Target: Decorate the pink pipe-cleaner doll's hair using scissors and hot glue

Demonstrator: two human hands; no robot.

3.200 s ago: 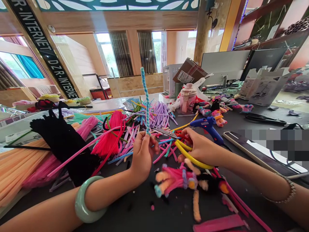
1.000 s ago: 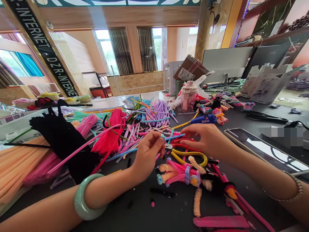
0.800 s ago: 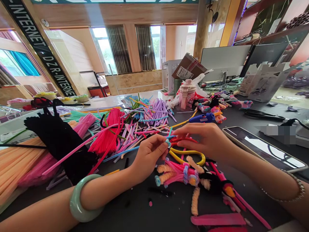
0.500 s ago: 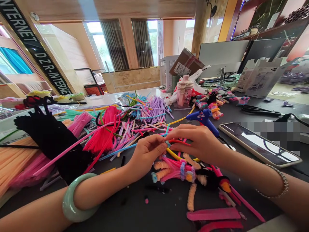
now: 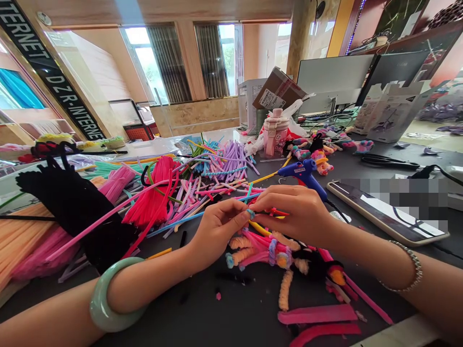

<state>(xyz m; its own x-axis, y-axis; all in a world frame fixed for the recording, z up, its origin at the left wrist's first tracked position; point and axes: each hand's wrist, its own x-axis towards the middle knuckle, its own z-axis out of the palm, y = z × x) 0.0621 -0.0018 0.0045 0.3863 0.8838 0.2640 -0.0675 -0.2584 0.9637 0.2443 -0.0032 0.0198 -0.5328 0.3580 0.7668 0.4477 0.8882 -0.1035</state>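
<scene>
Between the fingertips of both hands is a small curled piece of light-blue pipe cleaner [image 5: 250, 213]. My left hand [image 5: 219, 233] pinches it between thumb and index finger. From the other side, the fingers of my right hand [image 5: 296, 209] close on it, their tips partly hidden. Just below lies a pipe-cleaner doll [image 5: 273, 253] on its side, with a pink body, peach limbs and black hair. A loose peach twisted piece [image 5: 285, 290] and flat pink strips [image 5: 318, 314] rest nearer to me on the dark table.
A blue glue gun [image 5: 302, 174] lies beyond my right hand, and a phone [image 5: 387, 212] to its right. Bundles of black [image 5: 79, 212] and red pipe cleaners [image 5: 155, 193] cover the left. Behind stand a pink bottle [image 5: 275, 135] and a monitor [image 5: 333, 84].
The view has shifted slightly. My fingers have moved a little around the blue piece, and its upright end no longer shows as clearly above my fingertips.
</scene>
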